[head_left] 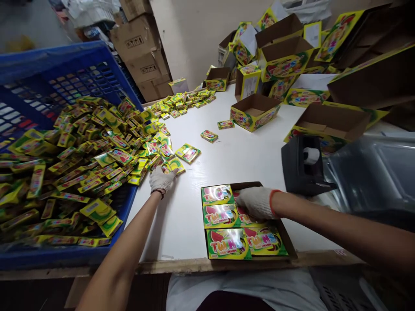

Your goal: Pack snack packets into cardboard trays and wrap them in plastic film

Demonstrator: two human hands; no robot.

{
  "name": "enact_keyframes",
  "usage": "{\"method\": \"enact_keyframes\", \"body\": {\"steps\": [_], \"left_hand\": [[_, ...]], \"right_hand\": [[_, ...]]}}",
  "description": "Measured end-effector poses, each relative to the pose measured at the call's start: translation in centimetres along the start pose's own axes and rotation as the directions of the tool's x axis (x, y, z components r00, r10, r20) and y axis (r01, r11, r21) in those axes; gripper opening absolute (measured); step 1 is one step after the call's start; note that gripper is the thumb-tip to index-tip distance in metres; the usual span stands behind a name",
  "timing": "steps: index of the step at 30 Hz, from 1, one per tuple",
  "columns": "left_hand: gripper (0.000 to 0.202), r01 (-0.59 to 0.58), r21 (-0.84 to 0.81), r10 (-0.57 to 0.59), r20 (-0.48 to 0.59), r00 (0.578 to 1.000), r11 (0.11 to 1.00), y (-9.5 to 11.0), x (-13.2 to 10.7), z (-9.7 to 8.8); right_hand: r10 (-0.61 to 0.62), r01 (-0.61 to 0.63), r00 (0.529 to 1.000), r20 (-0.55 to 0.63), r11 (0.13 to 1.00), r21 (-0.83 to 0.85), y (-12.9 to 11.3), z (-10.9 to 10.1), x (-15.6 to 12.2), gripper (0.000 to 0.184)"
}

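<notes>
L hand [162,179] is at loose TWINS packs [177,165] mid-left, blue crate [65,258] prob. set alongside for quick reach, & R hand [256,202] is down in near open box [290,242], likely keeping boxed packs [220,216] flat; can't tell if either's fingers are clamped or apart.

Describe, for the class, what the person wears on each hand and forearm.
The left hand wears a whitish cloth glove, with a dark bracelet at the wrist. The right hand wears a similar glove with an orange-red cuff. Both forearms are bare.
</notes>
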State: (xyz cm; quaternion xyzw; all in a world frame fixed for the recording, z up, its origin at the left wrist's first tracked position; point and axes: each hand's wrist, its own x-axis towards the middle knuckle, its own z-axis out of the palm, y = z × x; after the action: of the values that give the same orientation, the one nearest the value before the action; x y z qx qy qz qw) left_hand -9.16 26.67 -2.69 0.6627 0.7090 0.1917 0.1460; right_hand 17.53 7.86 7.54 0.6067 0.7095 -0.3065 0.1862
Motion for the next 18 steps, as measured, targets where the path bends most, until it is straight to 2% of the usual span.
{"method": "enact_keyframes", "body": {"steps": [3,5,9,10,11,12,13,15,16,17,18], "left_hand": [[0.043,0.098,-0.103,-0.103,-0.051,0.993,0.99,0.8,0.3,-0.1],[0.042,0.086,-0.211,-0.101,-0.062,0.993,0.974,1.5,-0.4,-0.3],[0.06,-0.109,-0.41,0.083,-0.08,0.993,0.906,3.7,-4.5,-0.8],[0.066,-0.207,-0.436,0.174,-0.113,0.978,0.876,4.4,-5.9,-1.0],[0.07,-0.337,-0.439,0.293,-0.167,0.941,0.832,5.3,-7.3,-1.3],[0.072,-0.495,-0.411,0.435,-0.235,0.869,0.766,6.2,-8.6,-1.7],[0.074,-0.657,-0.352,0.585,-0.298,0.754,0.667,7.1,-9.8,-2.1],[0.078,-0.887,-0.198,0.819,-0.342,0.461,0.417,9.0,-11.7,-2.9],[0.081,-0.935,-0.148,0.878,-0.323,0.353,0.321,9.8,-12.4,-3.2],[0.083,-0.956,-0.125,0.909,-0.298,0.292,0.267,10.5,-13.1,-3.4],[0.083,-0.958,-0.124,0.919,-0.276,0.283,0.257,10.9,-13.6,-3.4]], "right_hand": [[0.003,0.003,0.997,-0.076,0.997,0.076,0.2,1.3,0.1,0.014],[0.018,0.0,0.99,-0.14,0.991,0.131,0.9,1.7,0.1,0.011],[0.031,0.069,0.942,-0.334,0.956,0.284,2.3,0.8,-0.4,0.017],[0.044,0.112,0.918,-0.394,0.925,0.363,2.4,0.2,-0.5,0.02],[0.069,0.158,0.892,-0.447,0.879,0.449,2.3,-0.4,-0.7,0.023],[0.102,0.204,0.863,-0.495,0.826,0.526,2.2,-1.1,-1.0,0.029],[0.127,0.251,0.833,-0.539,0.781,0.572,1.9,-1.9,-1.3,0.037],[0.112,0.315,0.778,-0.618,0.781,0.539,1.4,-3.5,-2.3,0.047],[0.066,0.327,0.761,-0.646,0.821,0.468,1.3,-4.3,-2.9,0.044],[0.019,0.313,0.755,-0.655,0.868,0.386,1.3,-5.0,-3.6,0.037],[-0.013,0.269,0.77,-0.637,0.913,0.308,1.4,-5.6,-4.4,0.028]]}}
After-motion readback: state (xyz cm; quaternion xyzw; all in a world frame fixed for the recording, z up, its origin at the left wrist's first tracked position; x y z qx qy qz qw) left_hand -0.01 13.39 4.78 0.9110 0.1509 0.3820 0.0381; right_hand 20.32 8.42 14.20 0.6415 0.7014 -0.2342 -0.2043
